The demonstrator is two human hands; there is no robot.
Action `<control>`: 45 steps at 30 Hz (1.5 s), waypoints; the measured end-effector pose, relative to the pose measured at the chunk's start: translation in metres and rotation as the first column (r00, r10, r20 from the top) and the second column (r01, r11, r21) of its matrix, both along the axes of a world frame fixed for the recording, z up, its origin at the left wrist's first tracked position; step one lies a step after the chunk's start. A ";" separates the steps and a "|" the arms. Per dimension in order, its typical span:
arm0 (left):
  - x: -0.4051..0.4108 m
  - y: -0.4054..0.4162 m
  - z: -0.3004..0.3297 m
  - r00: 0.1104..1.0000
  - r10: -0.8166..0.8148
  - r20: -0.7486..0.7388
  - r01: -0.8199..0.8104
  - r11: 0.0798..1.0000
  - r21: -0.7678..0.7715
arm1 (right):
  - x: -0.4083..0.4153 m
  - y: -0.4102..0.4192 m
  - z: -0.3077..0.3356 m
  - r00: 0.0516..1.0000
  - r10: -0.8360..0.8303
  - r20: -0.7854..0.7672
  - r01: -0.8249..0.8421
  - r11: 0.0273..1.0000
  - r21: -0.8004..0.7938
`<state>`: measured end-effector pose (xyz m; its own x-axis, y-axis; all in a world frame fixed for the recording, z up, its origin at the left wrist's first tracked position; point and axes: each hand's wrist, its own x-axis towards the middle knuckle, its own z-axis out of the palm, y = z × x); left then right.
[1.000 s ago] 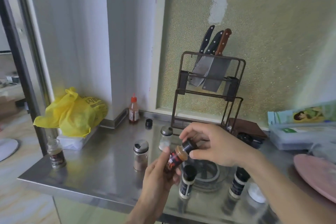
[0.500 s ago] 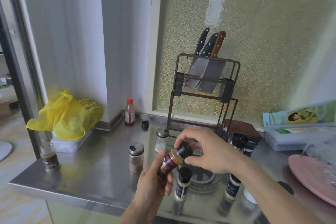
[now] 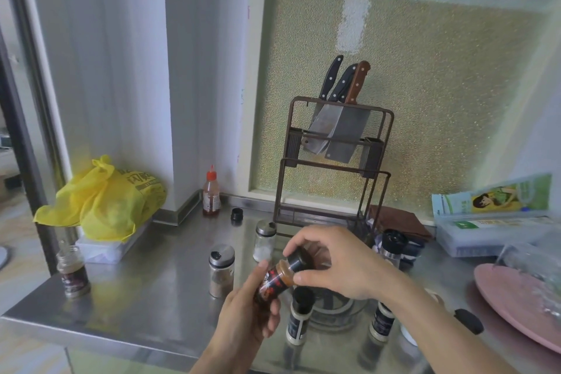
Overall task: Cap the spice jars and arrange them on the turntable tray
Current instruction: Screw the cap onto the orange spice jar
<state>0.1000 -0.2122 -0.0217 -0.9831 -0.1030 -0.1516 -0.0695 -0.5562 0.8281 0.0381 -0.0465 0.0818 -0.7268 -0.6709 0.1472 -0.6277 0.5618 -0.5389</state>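
The left hand [image 3: 246, 317] grips the small red-labelled glass spice jar [image 3: 272, 282], tilted above the steel counter [image 3: 136, 297], steadying it; the right hand [image 3: 331, 264] pinches its black screw cap [image 3: 299, 259], apparently to twist it on.

Yellow bag [image 3: 103, 197], pink plate [image 3: 516, 304], steel-grey counter [image 3: 136, 297] — red-and-black jar [image 3: 273, 281], black cap [image 3: 299, 259].

Print on the yellow bag [image 3: 121, 200] and jar labels is illegible.

Steel counter [image 3: 145, 297] carries spice jars [image 3: 221, 270], knife rack [image 3: 334, 191], yellow bag [image 3: 106, 203].
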 end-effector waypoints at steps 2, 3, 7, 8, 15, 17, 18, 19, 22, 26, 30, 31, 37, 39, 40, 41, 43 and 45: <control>0.000 -0.002 0.001 0.997 -0.014 0.076 0.013 1.000 0.005 | 0.000 -0.001 -0.001 0.998 0.051 -0.047 -0.050 0.999 0.009; 0.000 -0.003 0.002 0.994 -0.029 0.106 0.027 0.999 0.019 | 0.001 -0.002 -0.001 0.995 0.068 -0.067 -0.068 0.998 0.016; 0.001 -0.006 0.001 0.992 -0.058 0.116 0.048 0.995 0.087 | -0.001 -0.003 -0.005 0.994 0.072 -0.086 -0.073 0.997 0.000; 0.002 -0.007 0.001 0.995 -0.050 0.085 0.043 0.995 0.086 | -0.001 -0.003 -0.005 0.996 0.061 -0.067 -0.063 0.998 -0.018; 0.007 -0.008 -0.005 0.996 -0.007 -0.088 0.022 0.985 0.168 | -0.006 -0.001 -0.014 0.994 -0.062 0.091 0.071 0.992 -0.102; 0.006 -0.009 -0.006 0.996 0.002 -0.094 0.014 0.986 0.169 | -0.006 0.001 -0.011 0.993 -0.021 0.113 0.026 0.998 -0.051; 0.006 -0.010 -0.006 0.995 0.009 -0.099 0.008 0.985 0.170 | -0.007 0.003 -0.009 0.991 -0.006 0.132 0.011 0.999 -0.038; 0.005 -0.010 -0.007 0.995 0.019 -0.103 -0.001 0.985 0.172 | -0.007 0.003 -0.008 0.989 -0.004 0.147 0.009 0.999 -0.034; 0.006 -0.009 -0.009 0.993 0.034 -0.116 -0.013 0.985 0.174 | -0.009 -0.002 -0.009 0.988 -0.071 0.134 0.070 0.997 0.013; 0.006 -0.010 -0.009 0.992 0.058 -0.114 -0.036 0.982 0.188 | -0.008 0.000 -0.006 0.989 -0.050 0.137 0.046 0.999 0.028; 0.005 -0.013 -0.010 0.992 0.066 -0.103 -0.046 0.981 0.191 | -0.011 0.004 -0.007 0.983 -0.019 0.184 0.026 0.999 -0.035; 0.006 -0.014 -0.010 0.993 0.063 -0.103 -0.042 0.981 0.190 | -0.011 0.004 -0.008 0.982 -0.020 0.189 0.030 0.998 -0.050; 0.007 -0.017 -0.014 0.992 0.047 -0.114 -0.028 0.986 0.163 | -0.009 -0.002 -0.013 0.977 -0.086 0.194 0.096 0.994 -0.047; 0.006 -0.017 -0.014 0.992 0.047 -0.114 -0.028 0.986 0.163 | -0.008 -0.001 -0.010 0.977 -0.070 0.201 0.073 0.997 -0.008; 0.006 -0.017 -0.013 0.992 0.051 -0.114 -0.032 0.986 0.164 | -0.009 -0.001 -0.009 0.977 -0.047 0.210 0.051 0.999 -0.017; 0.006 -0.018 -0.013 0.992 0.056 -0.113 -0.037 0.986 0.163 | -0.010 0.000 -0.008 0.975 -0.039 0.219 0.048 0.998 -0.037; 0.005 -0.018 -0.013 0.991 0.060 -0.117 -0.041 0.987 0.158 | -0.010 -0.001 -0.007 0.971 -0.074 0.229 0.083 0.996 -0.031; 0.004 -0.018 -0.014 0.991 0.062 -0.119 -0.043 0.986 0.161 | -0.010 -0.001 -0.006 0.967 -0.094 0.235 0.098 0.995 -0.005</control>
<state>0.1044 -0.2303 -0.0357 -0.9891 -0.1392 -0.0485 0.0600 -0.6804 0.7303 0.0283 -0.0480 0.0760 -0.8034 -0.5949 -0.0246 -0.4263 0.6036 -0.6738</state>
